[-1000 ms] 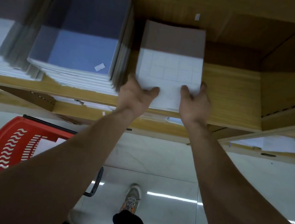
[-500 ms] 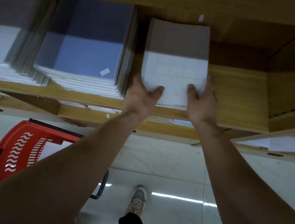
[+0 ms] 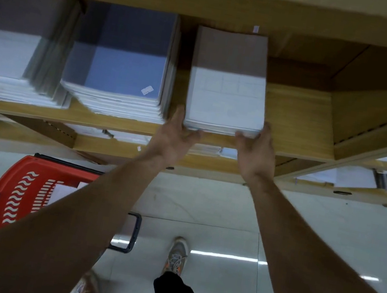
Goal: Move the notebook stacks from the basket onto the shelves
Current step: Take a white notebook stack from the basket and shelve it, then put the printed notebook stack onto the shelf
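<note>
The white notebook stack (image 3: 226, 95) sits farther back on the shelf (image 3: 297, 123) than half a second ago, and both thumbs have slid off its cover to its near edge. The left hand (image 3: 175, 139) and right hand (image 3: 257, 155) are spread wide, each bracketing a near corner, with fingers lying along the side and nothing clasped. The stack lies flat, just right of the blue notebook stack (image 3: 123, 69). The red basket (image 3: 20, 196) stands on the floor, near left, with white notebooks (image 3: 60, 194) inside.

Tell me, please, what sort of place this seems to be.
Probably a stationery shop: wooden shelves hold flat stacks of notebooks, and a red shopping basket stands on the glossy tiled floor below.
</note>
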Available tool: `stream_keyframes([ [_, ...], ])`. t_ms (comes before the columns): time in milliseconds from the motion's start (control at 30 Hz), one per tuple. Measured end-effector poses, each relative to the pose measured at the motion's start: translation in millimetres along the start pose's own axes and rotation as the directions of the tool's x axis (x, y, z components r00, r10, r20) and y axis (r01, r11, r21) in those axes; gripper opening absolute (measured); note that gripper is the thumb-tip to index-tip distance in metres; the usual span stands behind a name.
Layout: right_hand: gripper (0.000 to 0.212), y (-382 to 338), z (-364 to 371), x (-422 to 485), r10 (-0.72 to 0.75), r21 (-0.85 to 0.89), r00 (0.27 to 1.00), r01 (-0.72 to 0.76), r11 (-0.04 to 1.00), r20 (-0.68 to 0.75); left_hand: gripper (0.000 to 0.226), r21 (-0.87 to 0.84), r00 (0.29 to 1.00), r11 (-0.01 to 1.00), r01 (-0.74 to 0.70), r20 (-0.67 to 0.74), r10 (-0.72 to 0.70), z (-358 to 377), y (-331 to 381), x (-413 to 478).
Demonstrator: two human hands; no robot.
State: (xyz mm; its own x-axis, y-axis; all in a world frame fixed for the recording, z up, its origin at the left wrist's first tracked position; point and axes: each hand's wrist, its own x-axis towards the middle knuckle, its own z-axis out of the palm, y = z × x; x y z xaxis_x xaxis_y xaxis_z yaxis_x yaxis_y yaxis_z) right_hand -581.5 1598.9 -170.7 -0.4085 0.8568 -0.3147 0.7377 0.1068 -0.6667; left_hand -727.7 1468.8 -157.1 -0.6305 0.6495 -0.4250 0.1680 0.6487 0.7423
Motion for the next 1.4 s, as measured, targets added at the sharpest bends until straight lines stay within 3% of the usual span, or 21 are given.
stream_keyframes([
  [100, 0.083, 20.3, 8.2, -62.4, -0.007, -0.321, 0.994, 0.042, 0.946, 0.109, 0.081, 0.191, 0.995, 0.980, 0.053, 0.075, -0.068, -17.5, -37.4, -52.6],
  [233, 0.084, 24.1, 35.4, -116.6, 0.053, -0.508, 0.962, 0.094, 0.856, 0.268, 0.069, 0.357, 0.984, 0.932, 0.066, 0.130, -0.120, -58.3, -105.2, -116.2],
  [333, 0.085, 2.5, 69.8, -146.3, 0.035, -0.537, 0.930, 0.179, 0.825, 0.365, 0.064, 0.478, 0.970, 0.863, 0.166, 0.079, -0.230, -96.9, -160.1, -151.9],
  [567, 0.086, -68.1, 179.9, -210.5, 0.004, -0.548, 0.877, 0.296, 0.782, 0.480, 0.078, 0.588, 0.928, 0.750, 0.304, -0.004, -0.373, -190.9, -288.1, -202.3],
  [867, 0.075, -119.7, 323.9, -279.5, 0.053, -0.547, 0.839, 0.303, 0.781, 0.541, 0.079, 0.629, 0.937, 0.745, 0.221, 0.075, -0.341, -286.7, -407.2, -201.8],
  [967, 0.082, -108.8, 368.3, -287.6, 0.058, -0.566, 0.824, 0.335, 0.754, 0.564, 0.086, 0.600, 0.938, 0.779, 0.182, 0.131, -0.320, -287.0, -460.4, -189.5],
  [1167, 0.093, -35.5, 452.0, -272.2, 0.169, -0.614, 0.771, 0.332, 0.716, 0.614, 0.076, 0.625, 0.924, 0.754, 0.202, 0.134, -0.358, -248.3, -523.4, -148.7],
  [1400, 0.077, 54.6, 568.0, -228.8, 0.164, -0.573, 0.769, 0.298, 0.763, 0.618, 0.070, 0.623, 0.910, 0.748, 0.230, 0.134, -0.391, -172.1, -630.9, -79.5],
])
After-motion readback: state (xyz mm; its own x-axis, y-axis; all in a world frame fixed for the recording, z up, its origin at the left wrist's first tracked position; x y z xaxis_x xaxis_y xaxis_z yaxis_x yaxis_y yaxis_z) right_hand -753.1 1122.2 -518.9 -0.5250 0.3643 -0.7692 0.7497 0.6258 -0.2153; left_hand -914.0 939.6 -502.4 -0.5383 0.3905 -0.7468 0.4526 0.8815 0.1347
